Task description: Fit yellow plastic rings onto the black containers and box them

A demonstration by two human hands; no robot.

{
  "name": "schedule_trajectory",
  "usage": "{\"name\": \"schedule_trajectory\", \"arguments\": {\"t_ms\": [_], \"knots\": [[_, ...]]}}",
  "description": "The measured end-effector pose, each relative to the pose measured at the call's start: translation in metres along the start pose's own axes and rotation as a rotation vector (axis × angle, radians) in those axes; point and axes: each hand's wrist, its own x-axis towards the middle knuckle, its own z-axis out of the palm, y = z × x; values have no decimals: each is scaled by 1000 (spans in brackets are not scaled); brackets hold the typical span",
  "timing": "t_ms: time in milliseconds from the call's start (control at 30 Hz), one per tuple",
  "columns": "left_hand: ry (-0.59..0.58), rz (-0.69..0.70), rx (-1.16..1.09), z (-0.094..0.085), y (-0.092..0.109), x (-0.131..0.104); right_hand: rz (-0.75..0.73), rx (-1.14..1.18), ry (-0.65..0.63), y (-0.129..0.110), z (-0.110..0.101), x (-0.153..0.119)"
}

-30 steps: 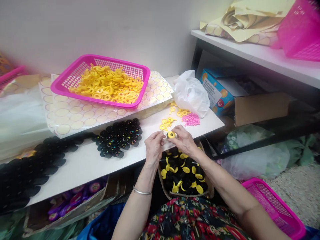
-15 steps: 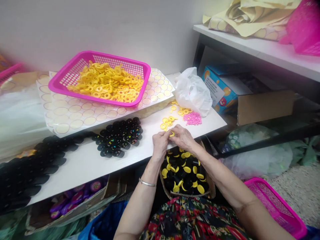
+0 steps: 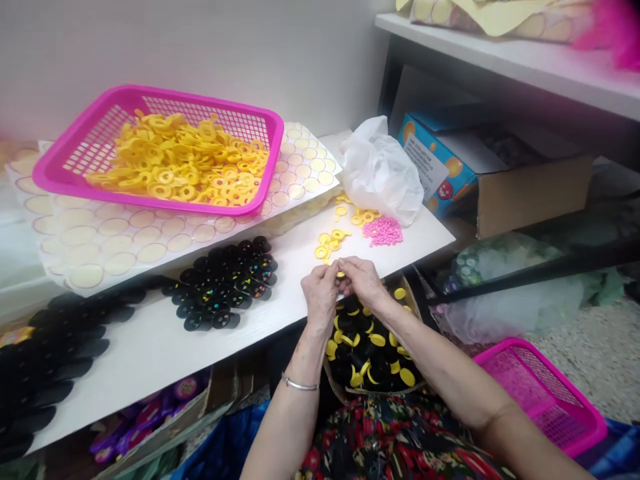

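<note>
My left hand [image 3: 321, 291] and my right hand [image 3: 362, 280] meet at the front edge of the white table, fingertips pinched together on a small yellow ring piece [image 3: 341, 274], mostly hidden by the fingers. Just beyond them lie loose yellow ring pieces [image 3: 330, 244] and a heap of small pink pieces [image 3: 383, 231]. Below my hands a cardboard box holds black pieces with yellow round caps [image 3: 377, 340]. Left of my hands stand several black cups [image 3: 220, 283] with coloured bits in them.
A pink basket [image 3: 270, 167] of yellow rings sits on printed sheets at the back left. Beside it are a white plastic bag [image 3: 383, 170] and an open blue carton [image 3: 440, 167]. More black pieces [image 3: 45, 360] stand far left; another pink basket [image 3: 543, 393] is low right.
The view has shifted, so the basket and black cups appear further left. My fingers have closed over the yellow ring, which now shows less.
</note>
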Motion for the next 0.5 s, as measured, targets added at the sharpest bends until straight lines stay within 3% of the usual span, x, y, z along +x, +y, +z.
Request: {"name": "schedule_trajectory", "arguments": {"t_ms": [333, 500], "knots": [[20, -34, -23, 1, -1, 2, 137, 87, 28, -5, 1, 6], [-157, 192, 100, -10, 0, -6, 63, 156, 54, -8, 5, -1]]}}
